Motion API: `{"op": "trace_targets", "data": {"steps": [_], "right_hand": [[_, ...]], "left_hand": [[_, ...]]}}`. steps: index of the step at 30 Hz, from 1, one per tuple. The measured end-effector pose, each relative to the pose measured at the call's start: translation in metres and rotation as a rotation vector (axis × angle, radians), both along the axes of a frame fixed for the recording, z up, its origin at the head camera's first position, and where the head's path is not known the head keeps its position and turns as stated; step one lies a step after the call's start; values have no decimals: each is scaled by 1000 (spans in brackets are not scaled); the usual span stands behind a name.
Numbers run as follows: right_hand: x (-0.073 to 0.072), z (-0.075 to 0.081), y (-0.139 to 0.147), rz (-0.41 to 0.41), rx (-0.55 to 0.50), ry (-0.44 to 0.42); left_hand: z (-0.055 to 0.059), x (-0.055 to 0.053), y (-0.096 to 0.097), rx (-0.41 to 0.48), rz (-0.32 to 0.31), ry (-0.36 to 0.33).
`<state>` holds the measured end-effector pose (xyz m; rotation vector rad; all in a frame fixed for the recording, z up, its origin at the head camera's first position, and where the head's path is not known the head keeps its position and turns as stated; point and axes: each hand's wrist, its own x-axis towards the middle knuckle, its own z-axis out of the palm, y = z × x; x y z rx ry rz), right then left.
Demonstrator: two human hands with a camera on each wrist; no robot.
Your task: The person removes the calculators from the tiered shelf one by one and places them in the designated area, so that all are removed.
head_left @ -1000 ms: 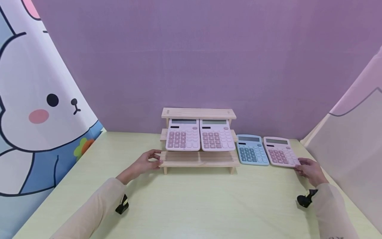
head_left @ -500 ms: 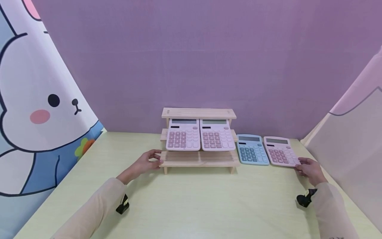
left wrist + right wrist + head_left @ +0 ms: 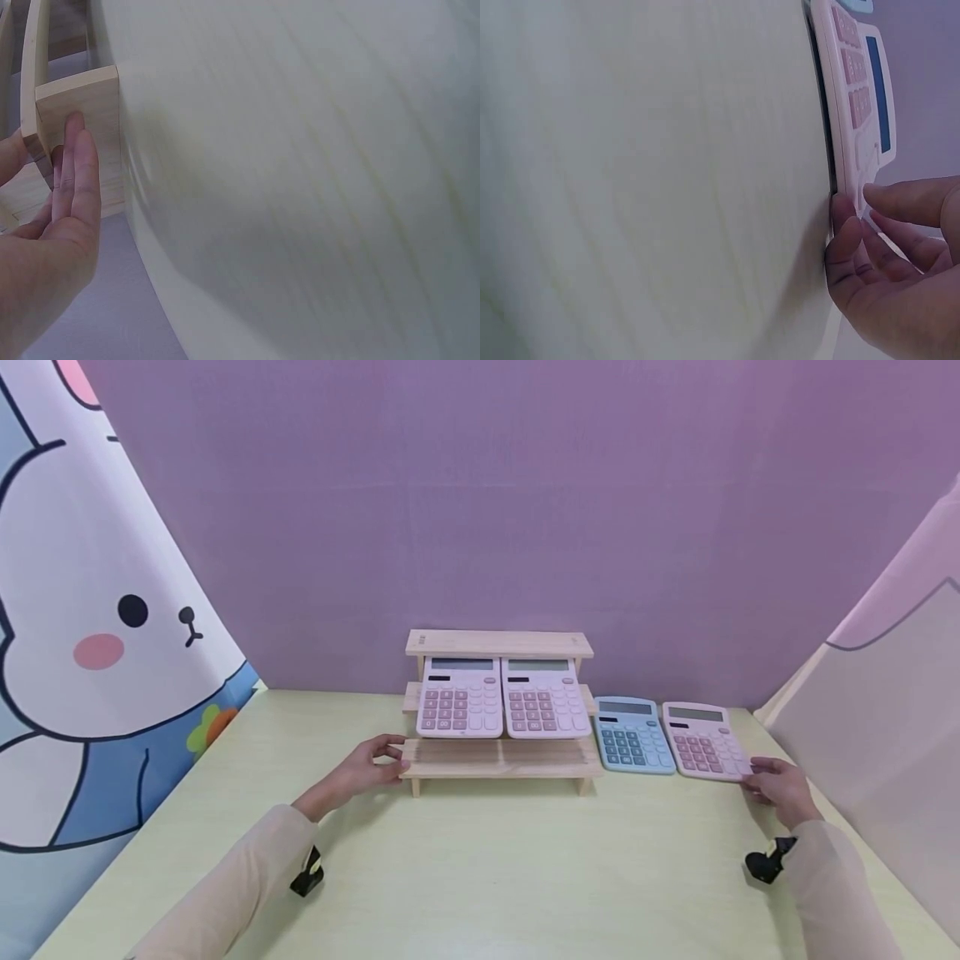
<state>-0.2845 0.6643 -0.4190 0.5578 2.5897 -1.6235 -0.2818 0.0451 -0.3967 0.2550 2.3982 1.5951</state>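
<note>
At the left end of the wooden step rack (image 3: 502,770), my left hand (image 3: 366,770) grips the lowest step. In the left wrist view the thumb lies over the step's edge, while the fingers (image 3: 84,176) reach beneath it beside the leg. A pink calculator (image 3: 699,727) lies face up on the table at the right. My right hand (image 3: 783,789) pinches its near right corner, thumb on the top face and fingertips at the side and underside. Two more pink calculators, one left (image 3: 461,697) and one right (image 3: 545,697), lean side by side on the rack's middle step.
Between the rack and the pink calculator lies a blue calculator (image 3: 633,735). A purple backdrop (image 3: 495,510) rises behind the table (image 3: 495,868). Printed cloth panels stand on both sides, a cartoon one (image 3: 67,693) at left and a pale one (image 3: 885,718) near my right hand.
</note>
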Motion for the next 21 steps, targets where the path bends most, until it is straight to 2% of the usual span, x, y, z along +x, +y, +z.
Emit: {"op": "trace_targets", "data": {"steps": [6, 15, 21], "right_hand": [[2, -1, -2, 22, 49, 29], [9, 7, -12, 68, 118, 119], [12, 11, -27, 90, 66, 198]], "left_hand": [[0, 0, 1, -1, 8, 2], [-2, -1, 0, 5, 12, 0], [-1, -1, 1, 4, 4, 3]]}}
